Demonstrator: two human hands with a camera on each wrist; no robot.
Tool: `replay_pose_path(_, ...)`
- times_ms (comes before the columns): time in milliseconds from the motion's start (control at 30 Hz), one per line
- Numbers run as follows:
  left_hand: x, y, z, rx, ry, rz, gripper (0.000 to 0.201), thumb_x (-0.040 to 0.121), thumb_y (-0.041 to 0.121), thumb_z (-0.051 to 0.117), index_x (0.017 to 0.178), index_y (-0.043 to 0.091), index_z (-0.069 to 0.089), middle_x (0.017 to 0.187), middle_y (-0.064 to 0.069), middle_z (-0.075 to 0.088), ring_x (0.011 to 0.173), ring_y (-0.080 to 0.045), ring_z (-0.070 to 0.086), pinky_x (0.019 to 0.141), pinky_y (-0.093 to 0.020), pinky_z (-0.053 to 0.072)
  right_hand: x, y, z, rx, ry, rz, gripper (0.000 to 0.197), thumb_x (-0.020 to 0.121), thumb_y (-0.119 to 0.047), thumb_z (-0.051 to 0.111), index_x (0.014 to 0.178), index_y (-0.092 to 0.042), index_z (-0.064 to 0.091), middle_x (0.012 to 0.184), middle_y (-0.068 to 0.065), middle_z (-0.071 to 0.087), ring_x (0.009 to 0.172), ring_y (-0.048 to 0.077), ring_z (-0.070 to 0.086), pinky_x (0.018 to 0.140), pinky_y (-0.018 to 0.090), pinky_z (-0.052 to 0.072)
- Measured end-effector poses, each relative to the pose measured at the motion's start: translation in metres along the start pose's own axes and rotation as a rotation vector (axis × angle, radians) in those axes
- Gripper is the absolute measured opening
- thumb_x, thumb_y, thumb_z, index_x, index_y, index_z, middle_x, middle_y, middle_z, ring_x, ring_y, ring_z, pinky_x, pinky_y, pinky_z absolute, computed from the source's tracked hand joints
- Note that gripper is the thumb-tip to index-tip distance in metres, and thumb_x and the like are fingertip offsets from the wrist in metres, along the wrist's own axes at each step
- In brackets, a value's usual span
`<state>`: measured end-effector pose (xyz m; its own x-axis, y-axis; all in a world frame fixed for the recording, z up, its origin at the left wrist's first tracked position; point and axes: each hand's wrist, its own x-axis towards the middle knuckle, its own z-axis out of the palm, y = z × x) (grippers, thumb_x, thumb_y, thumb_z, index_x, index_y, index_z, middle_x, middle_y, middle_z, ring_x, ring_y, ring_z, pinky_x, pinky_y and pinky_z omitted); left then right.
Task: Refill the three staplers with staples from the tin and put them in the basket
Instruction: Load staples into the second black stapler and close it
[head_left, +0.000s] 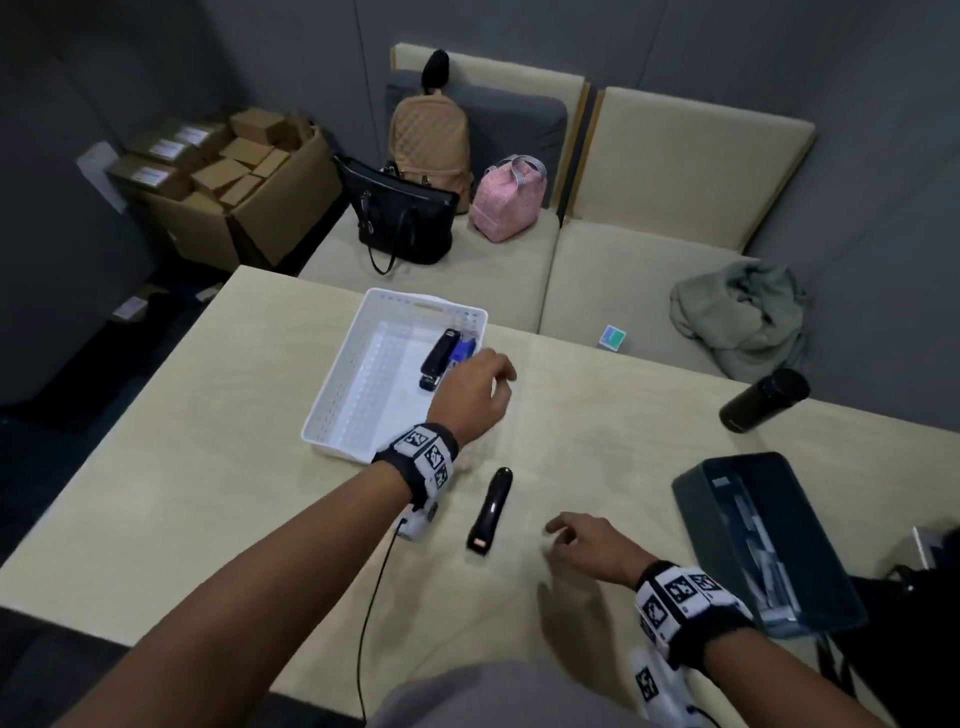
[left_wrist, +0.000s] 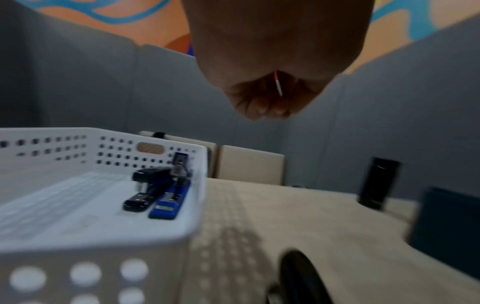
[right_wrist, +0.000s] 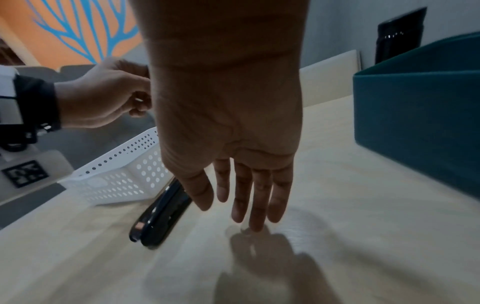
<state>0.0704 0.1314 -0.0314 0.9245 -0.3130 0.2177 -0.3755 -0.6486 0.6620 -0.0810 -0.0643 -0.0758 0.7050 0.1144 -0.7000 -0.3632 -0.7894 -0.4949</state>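
Observation:
A white perforated basket (head_left: 332, 395) stands on the table and holds a black stapler (head_left: 436, 358) and a blue stapler (head_left: 464, 349) side by side against its right wall; both also show in the left wrist view, black stapler (left_wrist: 145, 193) and blue stapler (left_wrist: 171, 199). My left hand (head_left: 493, 371) hovers over the basket's right rim, fingers loosely curled, and I see nothing held. A third black stapler (head_left: 488, 512) lies closed on the table between my hands. My right hand (right_wrist: 249, 207) has straight fingers, tips touching the table right of that stapler (right_wrist: 161, 218). The dark teal tin (head_left: 763, 540) stands open at the right with staple strips inside.
A black bottle (head_left: 763, 400) stands at the table's far right. Behind the table is a beige sofa with bags (head_left: 410, 208), a grey jacket (head_left: 743, 317) and a small box (head_left: 612, 338). Cardboard boxes (head_left: 223, 176) sit at the far left. A wrist cable (head_left: 374, 597) hangs near the front edge.

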Motion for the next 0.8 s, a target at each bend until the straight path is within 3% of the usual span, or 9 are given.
replay_pose_path(67,-0.028,0.019,0.022,0.137,-0.226,0.016,0.018,0.089,0.019,0.053,0.102,0.014,0.064,0.099,-0.006,0.067,0.084,-0.025,0.064,0.076,-0.038,0.052,-0.008,0.015,-0.003,-0.105,0.006,0.014,0.036,0.088,-0.021,0.055,0.124,-0.016,0.059,0.115,0.008,0.066,0.108,0.022,0.06,0.084,0.025,0.045)
replay_pose_path(133,-0.057,0.024,0.048,0.417,-0.476,-0.049,0.03,0.095,0.035,0.048,0.115,0.014,0.056,0.112,-0.011,0.062,0.094,-0.034,0.065,0.078,-0.04,0.051,-0.014,0.029,-0.006,-0.153,0.044,0.031,0.036,0.088,-0.018,0.048,0.122,-0.02,0.061,0.123,0.008,0.063,0.113,0.024,0.058,0.09,0.029,0.046)
replay_pose_path(200,-0.085,0.02,0.068,0.595,-0.615,-0.143,0.039,0.09,0.034,0.057,0.123,0.014,0.049,0.122,-0.014,0.051,0.091,-0.037,0.066,0.074,-0.039,0.049,-0.019,0.044,-0.008,-0.152,0.057,0.048,0.036,0.088,-0.013,0.044,0.117,-0.022,0.063,0.123,0.008,0.062,0.109,0.024,0.061,0.089,0.032,0.048)
replay_pose_path(300,-0.109,0.019,0.089,0.62,-0.637,-0.116,0.045,0.082,0.015,0.064,0.123,0.015,0.044,0.123,-0.016,0.043,0.078,-0.036,0.066,0.062,-0.037,0.046,-0.028,0.069,-0.012,-0.101,0.065,0.056,0.033,0.085,-0.01,0.048,0.107,-0.027,0.064,0.115,0.008,0.067,0.099,0.025,0.065,0.081,0.034,0.052)
replay_pose_path(433,-0.114,0.036,0.106,0.521,-0.738,0.163,0.034,0.098,0.026,0.045,0.131,0.02,0.041,0.119,-0.015,0.054,0.084,-0.038,0.065,0.067,-0.044,0.051,-0.04,0.093,-0.015,-0.022,0.153,-0.046,0.032,0.088,-0.017,0.048,0.115,-0.029,0.06,0.108,0.006,0.066,0.091,0.02,0.064,0.084,0.03,0.052)
replay_pose_path(567,-0.129,0.065,0.122,0.425,-0.857,0.416,0.041,0.093,0.018,0.057,0.13,0.025,0.042,0.111,-0.01,0.063,0.095,-0.035,0.062,0.07,-0.044,0.053,-0.054,0.1,-0.01,0.065,0.167,-0.165,0.031,0.088,-0.018,0.053,0.117,-0.029,0.061,0.1,-0.002,0.066,0.089,0.015,0.063,0.082,0.027,0.052)
replay_pose_path(700,-0.138,0.093,0.134,0.398,-0.831,0.547,0.032,0.09,0.015,0.06,0.122,0.015,0.052,0.107,-0.013,0.064,0.089,-0.037,0.063,0.069,-0.046,0.054,-0.06,0.104,0.003,0.018,0.123,-0.17,0.022,0.087,-0.034,0.058,0.106,-0.027,0.064,0.103,-0.003,0.071,0.087,0.013,0.066,0.075,0.031,0.053)
replay_pose_path(800,-0.14,0.104,0.135,0.355,-0.828,0.531,0.031,0.092,0.023,0.06,0.12,0.014,0.053,0.114,-0.012,0.06,0.09,-0.036,0.063,0.071,-0.045,0.053,-0.053,0.111,0.01,-0.028,0.171,-0.135,0.027,0.082,-0.032,0.065,0.108,-0.025,0.061,0.106,-0.001,0.068,0.09,0.017,0.064,0.078,0.034,0.053)
